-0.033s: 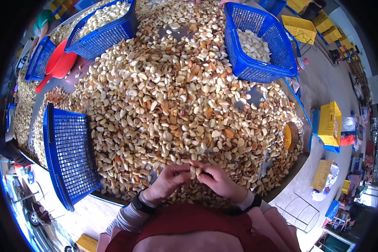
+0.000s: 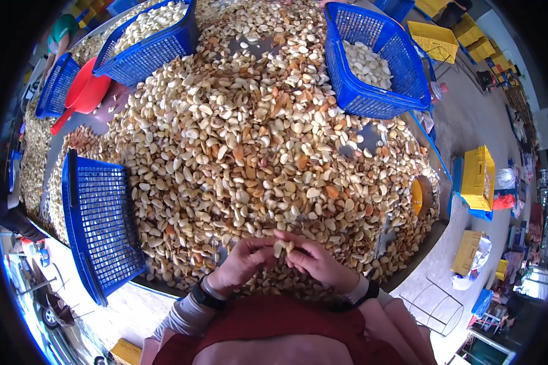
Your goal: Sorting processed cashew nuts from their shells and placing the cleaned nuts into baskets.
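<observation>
My left hand (image 2: 245, 266) and my right hand (image 2: 315, 260) come together over the near edge of a heap of oval, cream to brown, nut-like pieces (image 2: 249, 158). Both are closed, fingertips almost touching. A small pale nut-like piece (image 2: 278, 248) shows at the left fingertips. Another yellowish nut-like piece (image 2: 290, 247) is pinched by the right fingers. Whether the two pieces are joined I cannot tell. Left of the heap, a blue mesh basket (image 2: 106, 222) stands tilted at the table edge, its inside partly hidden.
Blue baskets holding whiter pieces stand at the far left (image 2: 146, 55) and far right (image 2: 377, 91). A red scoop (image 2: 86, 91) lies at the far left, near a person in green (image 2: 64, 27). An orange round object (image 2: 416, 198) sits at the right edge. Yellow crates (image 2: 478, 176) stand beyond.
My fingers have shifted slightly around the small pieces, and the pale one at the left fingertips shows more clearly. The baskets and heap look the same.
</observation>
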The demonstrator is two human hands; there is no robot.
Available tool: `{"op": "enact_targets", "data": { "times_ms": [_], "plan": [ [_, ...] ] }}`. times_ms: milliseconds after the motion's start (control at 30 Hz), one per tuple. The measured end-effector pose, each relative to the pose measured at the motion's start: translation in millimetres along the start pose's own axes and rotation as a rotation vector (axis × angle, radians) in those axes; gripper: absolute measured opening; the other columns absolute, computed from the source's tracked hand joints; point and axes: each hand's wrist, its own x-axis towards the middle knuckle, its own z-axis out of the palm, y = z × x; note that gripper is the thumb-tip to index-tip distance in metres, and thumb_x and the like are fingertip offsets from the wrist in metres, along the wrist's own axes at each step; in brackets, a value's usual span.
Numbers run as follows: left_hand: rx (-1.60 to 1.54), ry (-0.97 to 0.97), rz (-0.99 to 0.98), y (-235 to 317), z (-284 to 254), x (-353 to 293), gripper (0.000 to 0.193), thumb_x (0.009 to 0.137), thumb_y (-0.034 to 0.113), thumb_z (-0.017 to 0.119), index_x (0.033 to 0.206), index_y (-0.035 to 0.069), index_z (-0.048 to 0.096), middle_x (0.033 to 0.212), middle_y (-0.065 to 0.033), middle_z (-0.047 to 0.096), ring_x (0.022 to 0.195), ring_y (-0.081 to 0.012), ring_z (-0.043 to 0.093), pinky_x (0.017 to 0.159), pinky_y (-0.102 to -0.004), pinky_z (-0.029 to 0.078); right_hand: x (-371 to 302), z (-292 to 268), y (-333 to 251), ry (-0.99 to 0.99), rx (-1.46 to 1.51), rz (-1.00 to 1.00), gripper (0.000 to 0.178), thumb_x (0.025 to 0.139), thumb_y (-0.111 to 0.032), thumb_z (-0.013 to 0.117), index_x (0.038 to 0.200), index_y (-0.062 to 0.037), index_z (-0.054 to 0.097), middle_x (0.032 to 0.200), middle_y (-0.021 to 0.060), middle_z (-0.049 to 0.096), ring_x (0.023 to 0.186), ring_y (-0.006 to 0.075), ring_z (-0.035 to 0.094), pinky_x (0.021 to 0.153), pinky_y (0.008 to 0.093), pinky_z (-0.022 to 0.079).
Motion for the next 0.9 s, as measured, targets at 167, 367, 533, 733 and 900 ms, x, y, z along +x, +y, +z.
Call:
{"op": "enact_targets", "data": {
  "times_ms": [167,367,533,733,900],
  "plan": [
    [-0.121,0.114,-0.028,-1.4,1.4,0.1,0.032,0.096,0.015,0.062,0.121,-0.004,0.062,0.088,-0.0036,0.065,0.074,-0.0091,0.058,0.068,-0.0229,0.048,-3.6,5.1,-6.3,-0.065,0.469,0.268,0.054,0.100,-0.015,0.054,0.150,-0.0077,0.035,0.098,0.0087,0.065,0.081,0.0203,0.060,0.080,0.0320,0.050],
    [-0.017,0.064,-0.078,-5.5,-3.3,3.0,0.030,0.095,0.012,0.058,0.120,-0.004,0.061,0.094,-0.0047,0.065,0.079,-0.0120,0.060,0.072,-0.0255,0.049,-0.1,10.1,8.5,0.106,-0.051,-0.019,0.047,0.100,-0.012,0.054,0.145,-0.0044,0.043,0.102,0.0110,0.065,0.087,0.0172,0.060,0.084,0.0288,0.049],
    [-0.227,-0.076,-0.073,-7.9,-6.8,17.1,0.020,0.094,0.020,0.052,0.098,0.003,0.060,0.086,-0.0069,0.062,0.083,-0.0187,0.059,0.072,-0.0348,0.048,8.0,10.3,-9.7,-0.061,0.331,0.156,0.047,0.105,-0.015,0.046,0.149,-0.0062,0.037,0.083,-0.0011,0.054,0.068,0.0057,0.047,0.065,0.0188,0.043],
    [0.239,0.612,0.351,59.3,-13.3,20.1,0.022,0.100,0.021,0.055,0.112,0.005,0.065,0.057,0.0080,0.045,0.043,-0.0042,0.039,0.038,-0.0179,0.031,25.0,-4.7,-9.7,0.068,0.257,0.212,0.046,0.106,-0.019,0.044,0.150,-0.0084,0.036,0.082,-0.0011,0.054,0.059,0.0051,0.038,0.056,0.0204,0.039],
    [0.764,1.474,1.337,127.2,-70.9,-127.7,0.026,0.102,0.017,0.052,0.118,0.001,0.065,0.068,0.0062,0.051,0.054,-0.0002,0.040,0.046,-0.0177,0.032,49.7,-27.2,-11.8,0.206,-0.569,0.019,0.065,0.092,-0.025,0.068,0.146,-0.0066,0.038,0.081,0.0150,0.065,0.078,0.0260,0.067,0.066,0.0364,0.052]
  ]
}}
